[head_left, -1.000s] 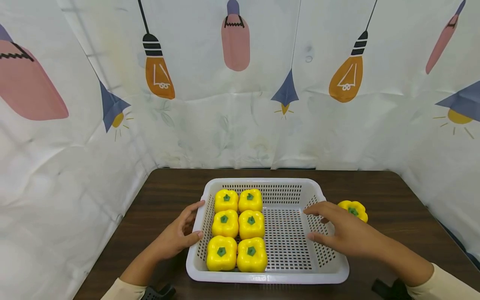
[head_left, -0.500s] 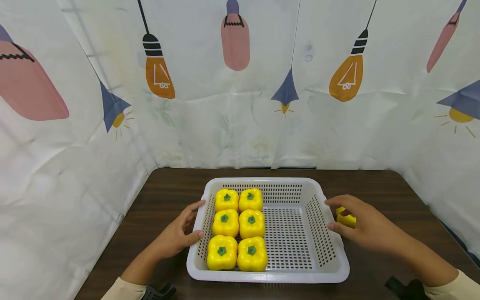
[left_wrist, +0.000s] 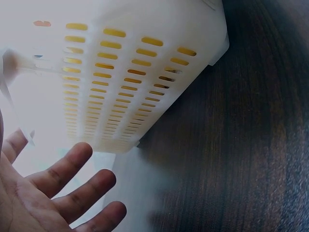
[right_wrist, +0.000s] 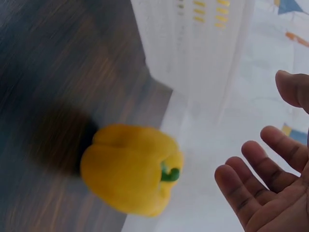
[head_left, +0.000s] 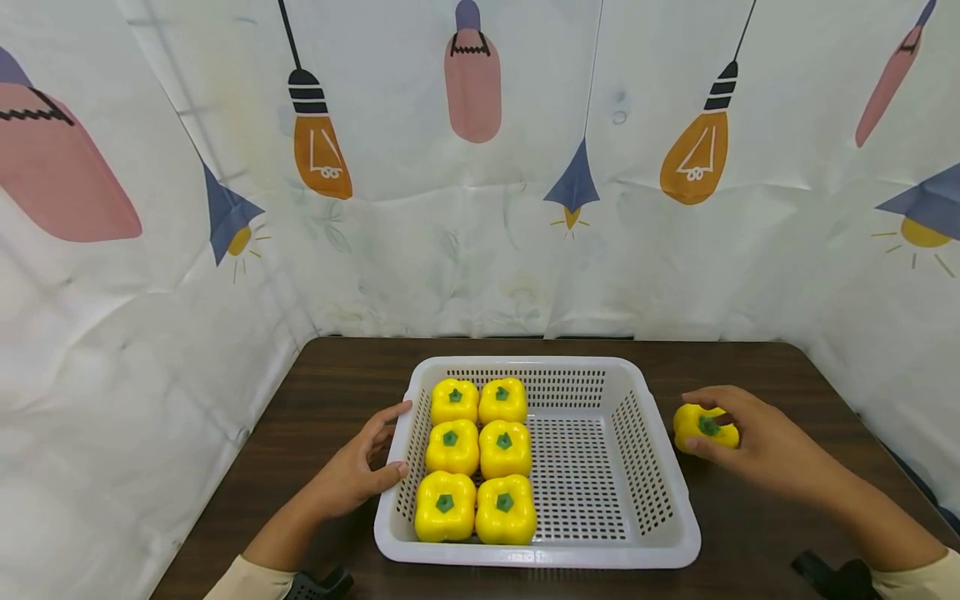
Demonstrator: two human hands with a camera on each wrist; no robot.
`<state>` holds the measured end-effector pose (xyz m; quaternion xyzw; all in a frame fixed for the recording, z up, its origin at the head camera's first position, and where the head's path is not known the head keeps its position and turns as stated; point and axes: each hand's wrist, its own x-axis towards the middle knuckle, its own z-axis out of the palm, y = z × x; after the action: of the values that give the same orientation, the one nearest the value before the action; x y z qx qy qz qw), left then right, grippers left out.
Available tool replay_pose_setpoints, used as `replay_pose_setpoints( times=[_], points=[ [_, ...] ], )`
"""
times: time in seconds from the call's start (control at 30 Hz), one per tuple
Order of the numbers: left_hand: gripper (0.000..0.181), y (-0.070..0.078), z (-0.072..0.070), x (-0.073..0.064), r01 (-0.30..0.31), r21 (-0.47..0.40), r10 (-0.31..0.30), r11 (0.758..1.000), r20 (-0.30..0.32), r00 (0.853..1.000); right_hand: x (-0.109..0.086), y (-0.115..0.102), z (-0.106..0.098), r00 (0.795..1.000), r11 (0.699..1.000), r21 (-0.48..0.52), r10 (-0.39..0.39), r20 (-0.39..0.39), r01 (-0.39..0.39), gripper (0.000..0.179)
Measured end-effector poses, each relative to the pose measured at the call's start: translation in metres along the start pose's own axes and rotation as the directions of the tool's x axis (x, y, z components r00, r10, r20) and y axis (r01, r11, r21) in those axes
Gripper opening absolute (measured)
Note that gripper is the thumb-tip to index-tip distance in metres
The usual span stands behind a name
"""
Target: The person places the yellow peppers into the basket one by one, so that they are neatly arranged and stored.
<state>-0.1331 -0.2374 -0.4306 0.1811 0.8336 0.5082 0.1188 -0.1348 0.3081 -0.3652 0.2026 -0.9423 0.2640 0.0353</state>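
Note:
Outside the basket on the right lies a yellow bell pepper (head_left: 693, 427) with a green stem; it also shows in the right wrist view (right_wrist: 133, 169). My right hand (head_left: 765, 446) hovers over it, thumb and fingers spread apart, with a gap to the pepper in the right wrist view. My left hand (head_left: 348, 467) is at the left rim of the white plastic basket (head_left: 607, 557), fingertips and thumb at the edge, fingers spread. Inside the basket's left half stand several yellow bell peppers (head_left: 505, 450) in two columns, stems up.
The basket stands on a dark wood-grain table (head_left: 750, 533). A white printed cloth (head_left: 465, 250) hangs behind and at both sides. Slotted basket walls (left_wrist: 120, 72) rise beside the left hand.
My right hand has moved from above the basket's right side rightward to the loose pepper. The left hand and the basket have stayed in place.

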Motion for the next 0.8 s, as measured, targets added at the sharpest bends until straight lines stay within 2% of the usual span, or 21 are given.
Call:
replay_pose_setpoints(
  times=[0.37, 0.8],
  points=[
    [0.082, -0.001, 0.0, 0.0, 0.001, 0.003, -0.001, 1.0, -0.001, 1.0, 0.002, 0.027, 0.002, 1.0, 0.999, -0.041, 0.015, -0.004, -0.015, 0.061],
    [0.081, -0.002, 0.001, 0.0, -0.008, 0.009, 0.008, 1.0, -0.001, 1.0, 0.003, 0.05, 0.008, 0.996, 0.997, -0.023, 0.075, 0.044, -0.074, 0.069]
  ],
)
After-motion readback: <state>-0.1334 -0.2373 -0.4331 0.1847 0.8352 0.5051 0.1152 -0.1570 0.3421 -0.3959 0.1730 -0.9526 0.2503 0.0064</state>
